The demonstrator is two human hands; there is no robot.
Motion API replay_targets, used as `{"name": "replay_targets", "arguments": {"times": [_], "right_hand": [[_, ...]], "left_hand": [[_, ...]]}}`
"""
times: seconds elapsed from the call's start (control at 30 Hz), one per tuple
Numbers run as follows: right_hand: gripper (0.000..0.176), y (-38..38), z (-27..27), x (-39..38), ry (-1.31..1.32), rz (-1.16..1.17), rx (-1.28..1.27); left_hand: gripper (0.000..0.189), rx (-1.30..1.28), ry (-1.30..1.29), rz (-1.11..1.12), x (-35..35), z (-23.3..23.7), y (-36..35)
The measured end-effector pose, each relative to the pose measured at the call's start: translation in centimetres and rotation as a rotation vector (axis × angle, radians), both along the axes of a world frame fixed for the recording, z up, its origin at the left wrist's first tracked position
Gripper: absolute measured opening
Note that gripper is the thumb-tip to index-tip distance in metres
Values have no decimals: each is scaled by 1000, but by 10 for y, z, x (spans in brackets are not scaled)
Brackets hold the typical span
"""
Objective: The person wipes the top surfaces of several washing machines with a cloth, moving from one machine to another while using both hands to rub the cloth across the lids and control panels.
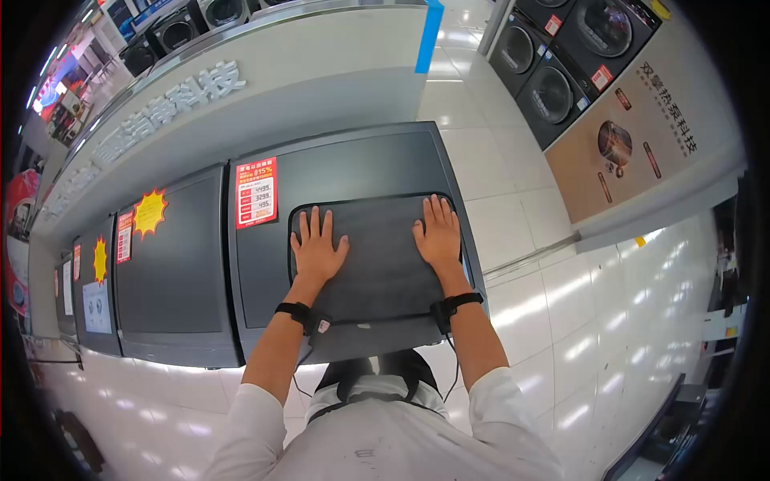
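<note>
Both of my hands lie flat on a dark grey rectangular pad or folded cloth [373, 260] with a black edge, which rests on top of a dark grey appliance [353, 164]. My left hand [318, 248] is at the pad's left side, palm down, fingers apart and pointing away from me. On the right side of the pad, my right hand [439, 232] also lies palm down with its fingers stretched out. Neither hand holds anything. Black bands circle both wrists. A red and white price sign [257, 192] lies on the appliance, left of the pad.
More dark appliances [172, 276] stand in a row to the left, with yellow star labels [150, 212]. Behind runs a white partition [337, 72] with raised lettering. Stacked washing machines [551, 92] and a brown poster panel [642, 144] are at the right, beyond the tiled floor [537, 301].
</note>
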State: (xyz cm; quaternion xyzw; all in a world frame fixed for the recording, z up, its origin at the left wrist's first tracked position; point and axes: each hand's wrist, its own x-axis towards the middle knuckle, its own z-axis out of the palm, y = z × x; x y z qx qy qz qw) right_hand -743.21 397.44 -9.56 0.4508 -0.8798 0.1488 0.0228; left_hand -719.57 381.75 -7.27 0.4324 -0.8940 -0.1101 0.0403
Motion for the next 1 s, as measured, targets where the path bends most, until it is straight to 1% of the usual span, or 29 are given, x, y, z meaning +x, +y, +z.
{"name": "replay_targets", "arguments": {"times": [0.33, 0.47, 0.73, 0.83, 1.0], "right_hand": [[58, -7, 0, -6, 22, 46, -32], [56, -14, -4, -12, 75, 64, -53], [54, -36, -9, -32, 50, 78, -45], [54, -40, -10, -38, 49, 75, -24], [55, -53, -7, -51, 67, 62, -2]], "left_hand": [[74, 5, 38, 39, -3, 6, -10], [75, -9, 52, 44, -6, 2, -15], [76, -9, 32, 70, -19, 1, -24], [76, -33, 33, 71, -24, -6, -31], [76, 3, 30, 78, -38, -4, -43]]}}
